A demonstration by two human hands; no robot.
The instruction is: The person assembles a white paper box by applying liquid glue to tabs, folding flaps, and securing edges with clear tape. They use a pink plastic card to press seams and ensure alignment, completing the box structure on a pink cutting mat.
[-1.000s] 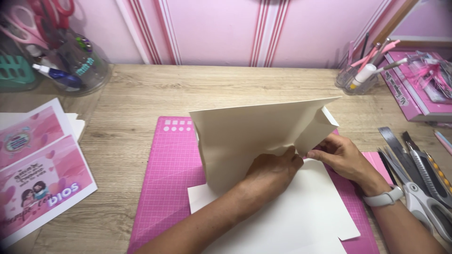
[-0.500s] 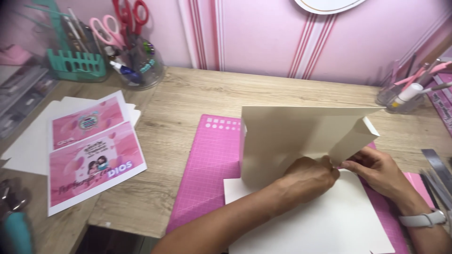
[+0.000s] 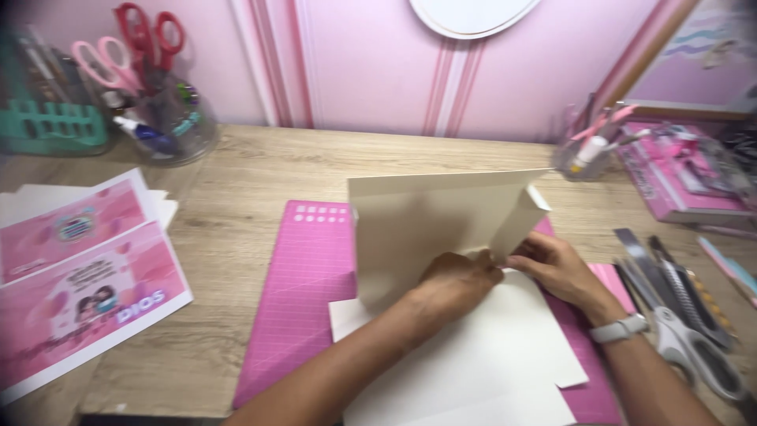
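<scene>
A cream card sheet [image 3: 426, 225] stands folded upright on a pink cutting mat [image 3: 303, 292], with a narrow side flap bent at its right edge. My left hand [image 3: 453, 284] presses against the base of the upright panel. Just to its right, my right hand [image 3: 552, 264] pinches the bottom of the side flap; a white watch sits on that wrist. The flat part of the same white card [image 3: 489, 355] lies on the mat under both forearms.
Pink printed sheets [image 3: 79, 276] lie at the left. A clear jar with scissors [image 3: 158, 95] and a teal basket [image 3: 51, 126] stand at back left. A pen cup [image 3: 583, 158], pink box [image 3: 678, 173], rulers and grey scissors [image 3: 694, 347] crowd the right.
The view has swung back to the right and drawn closer. Both hands stay at the fold of the card, which stands upright as before.
</scene>
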